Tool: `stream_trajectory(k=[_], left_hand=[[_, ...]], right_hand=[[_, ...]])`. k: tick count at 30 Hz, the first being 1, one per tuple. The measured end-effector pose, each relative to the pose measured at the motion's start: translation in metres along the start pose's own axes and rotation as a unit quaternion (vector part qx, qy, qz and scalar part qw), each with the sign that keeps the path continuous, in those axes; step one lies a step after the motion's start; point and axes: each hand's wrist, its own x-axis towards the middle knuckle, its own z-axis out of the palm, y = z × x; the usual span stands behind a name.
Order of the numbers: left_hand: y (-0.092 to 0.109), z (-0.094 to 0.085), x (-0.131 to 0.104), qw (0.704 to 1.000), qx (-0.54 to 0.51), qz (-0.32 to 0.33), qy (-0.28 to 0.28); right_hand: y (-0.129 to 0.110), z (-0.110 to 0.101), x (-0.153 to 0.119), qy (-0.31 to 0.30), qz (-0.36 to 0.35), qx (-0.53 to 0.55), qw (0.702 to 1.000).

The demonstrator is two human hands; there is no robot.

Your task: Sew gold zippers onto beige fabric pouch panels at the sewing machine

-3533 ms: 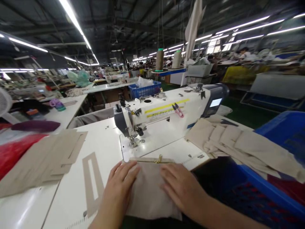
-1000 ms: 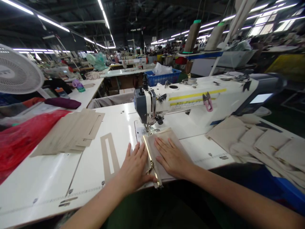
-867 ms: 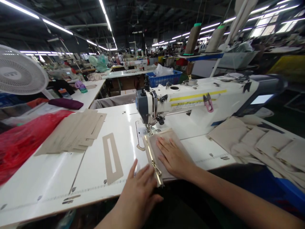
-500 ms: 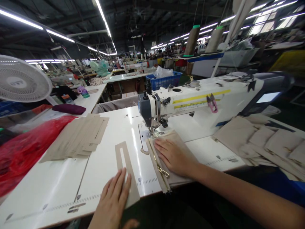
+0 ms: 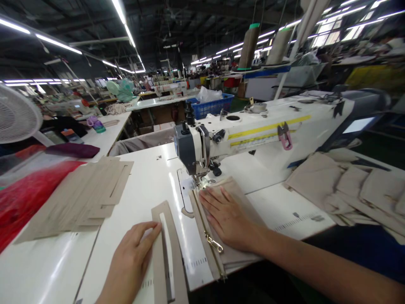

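Observation:
My left hand pinches the left edge of a beige fabric piece that has a long narrow slot cut through it. Flat on a larger beige fabric panel lies my right hand, fingers stretched out. Along that panel's left side runs a gold metal zipper with a ring-shaped zipper pull. The panel's far end reaches the presser foot area of a white sewing machine; the needle itself is too small to make out.
A fanned stack of slotted beige pieces lies on the left of the white table, beside a red plastic bag. Folded beige fabric parts are piled at right. Pink-handled thread snips rest against the machine arm.
My left hand has gone from lying flat on the slotted piece to pinching its edge, and the piece is now partly raised. My right hand remains flat on the panel.

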Motion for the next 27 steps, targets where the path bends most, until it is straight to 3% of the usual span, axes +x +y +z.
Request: stream_trajectory(k=[3, 6, 9, 12, 27], left_hand=[[0.024, 0.008, 0.027, 0.998, -0.032, 0.039, 0.046], [0.046, 0.027, 0.054, 0.996, -0.048, 0.075, 0.028], [0.052, 0.046, 0.068, 0.996, -0.048, 0.081, -0.008], [0.049, 0.053, 0.069, 0.995, -0.059, 0.074, -0.035], [0.049, 0.046, 0.069, 0.992, -0.038, 0.058, -0.105]], right_hand=[[-0.005, 0.000, -0.010, 0.004, -0.006, -0.004, 1.000], [-0.008, -0.003, -0.016, 0.009, -0.002, 0.001, 1.000], [-0.006, -0.003, -0.017, 0.027, -0.006, 0.014, 1.000], [-0.003, -0.002, -0.017, 0.036, -0.008, 0.021, 0.999], [-0.004, -0.001, -0.009, 0.050, 0.001, 0.011, 0.999]])
